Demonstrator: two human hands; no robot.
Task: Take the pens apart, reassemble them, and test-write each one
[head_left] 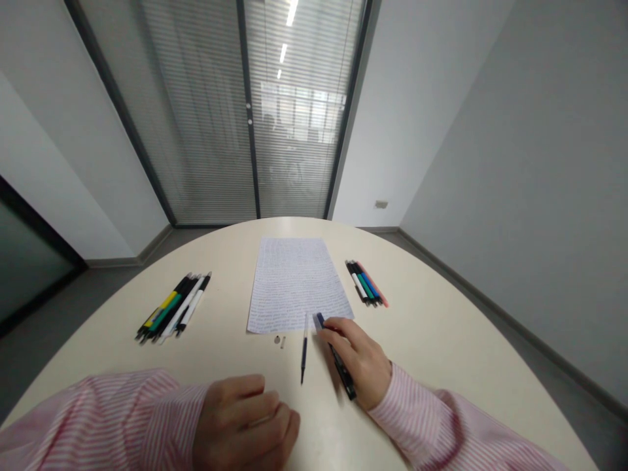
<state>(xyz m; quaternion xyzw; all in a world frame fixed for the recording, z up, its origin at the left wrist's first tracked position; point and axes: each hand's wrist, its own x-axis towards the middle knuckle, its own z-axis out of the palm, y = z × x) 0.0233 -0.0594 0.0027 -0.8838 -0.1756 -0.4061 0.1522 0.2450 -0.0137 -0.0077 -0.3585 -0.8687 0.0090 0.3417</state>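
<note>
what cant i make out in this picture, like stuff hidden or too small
All in the head view:
Writing on the paper sheet: too small to read.
Tiny pieces by its near edge: too small to identify.
Part of the dark pen: covered by the right hand.
Left hand: palm turned out of sight, lower part cut off by the bottom edge.
Beyond the blinds: veiled by them.

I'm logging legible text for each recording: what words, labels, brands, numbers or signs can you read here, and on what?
None can be read.
Paper sheet: rows of writing, too small and blurred to quote.
Left pen group and right pen group: no legible marking.
Dark pen at the right hand: any print is too small to read.
</note>
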